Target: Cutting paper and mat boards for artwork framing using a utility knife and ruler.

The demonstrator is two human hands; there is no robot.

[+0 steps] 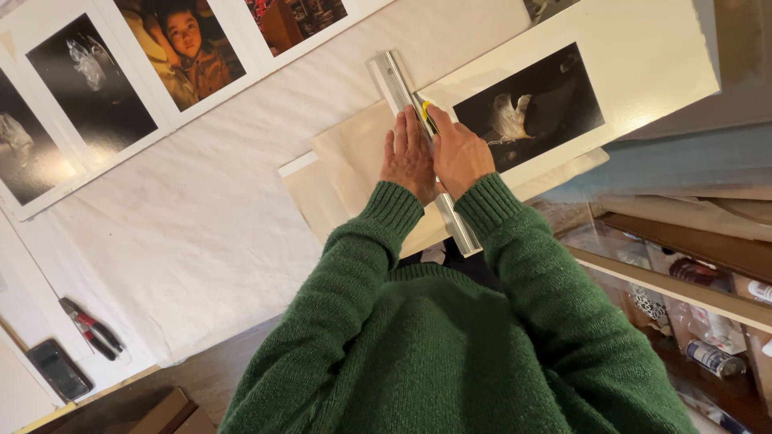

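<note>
- Head view: the left hand (408, 157) lies flat, fingers spread, pressing the metal ruler (420, 145) onto the print (563, 88) near the right edge of the white table (201, 209); it grips nothing.
- The right hand (460, 153) is closed around a yellow knife (426, 112) set against the ruler's edge.
- If the flat hand eases, the ruler could slide and the cut wander into the dark picture.
- The left fingertips sit just beside the blade's line; a jump over the ruler could nick them.
- The tan sheet (346, 169) underneath may shift.
</note>
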